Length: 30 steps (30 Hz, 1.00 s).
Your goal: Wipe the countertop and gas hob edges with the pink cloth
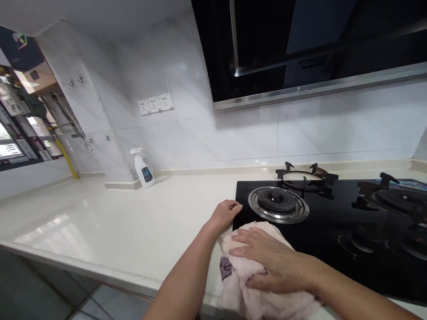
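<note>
My right hand lies over a pale pink towel, with the fingers spread on top and a fold gathered by the thumb. The towel, which has a purple patch, covers the front left corner of a black glass gas stove and hangs toward the counter's front. At the stove's left edge, my left hand is closed with its fingers curled; what they hold, if anything, is hidden. Just right of that hand is a bare burner in a steel ring, with its pan support set behind it.
A white spray bottle stands by the wall on the pale counter. The right burner carries its pan support. A black range hood overhangs the stove. Sockets and hooks are on the wall.
</note>
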Available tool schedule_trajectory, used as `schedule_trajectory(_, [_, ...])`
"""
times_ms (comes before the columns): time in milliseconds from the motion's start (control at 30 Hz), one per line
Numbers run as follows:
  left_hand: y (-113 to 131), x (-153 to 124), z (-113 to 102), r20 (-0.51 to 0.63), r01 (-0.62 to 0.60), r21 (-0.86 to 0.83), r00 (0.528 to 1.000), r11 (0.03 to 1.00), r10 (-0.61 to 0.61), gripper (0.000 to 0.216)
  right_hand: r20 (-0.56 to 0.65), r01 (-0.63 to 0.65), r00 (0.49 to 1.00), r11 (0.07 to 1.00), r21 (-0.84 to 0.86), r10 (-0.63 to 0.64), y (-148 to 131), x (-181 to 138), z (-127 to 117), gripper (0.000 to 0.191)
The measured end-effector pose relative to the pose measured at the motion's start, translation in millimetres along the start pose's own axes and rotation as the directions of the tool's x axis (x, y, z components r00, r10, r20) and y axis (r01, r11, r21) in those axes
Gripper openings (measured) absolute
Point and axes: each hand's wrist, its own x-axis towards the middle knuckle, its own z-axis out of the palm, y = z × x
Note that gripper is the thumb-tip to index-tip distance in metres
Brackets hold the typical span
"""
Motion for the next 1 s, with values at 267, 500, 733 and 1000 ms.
schedule_trajectory(267, [2.8,-2.0,-1.2,0.08,0.032,-0.178,0.997,0.984,-0.018,0.046,-0.243,-0.403,0.897,0.908,-0.111,0.368,60.8,14.3,-2.0,0.055])
schedule_trajectory(500, [7.1,-1.2,5.3,-0.028,0.025,-0.189,0.999,0.982,-0.031,0.042,-0.367,-0.55,0.813,0.805,-0.224,0.453,53.7,14.2,10.0,0.051])
schedule_trajectory(733, [9.3,-0.5,0.6,-0.042,-0.03,-0.205,0.999,0.978,0.022,0.039,0.062,-0.104,0.993,0.992,0.07,0.1,20.4,11.7,-2.7,0.064])
schedule_trajectory(1000, [24.3,-14.4,3.5,0.03,-0.143,-0.24,0.988,0.96,0.154,0.048,-0.485,-0.527,0.754,0.849,-0.045,0.443,66.6,20.6,10.6,0.045])
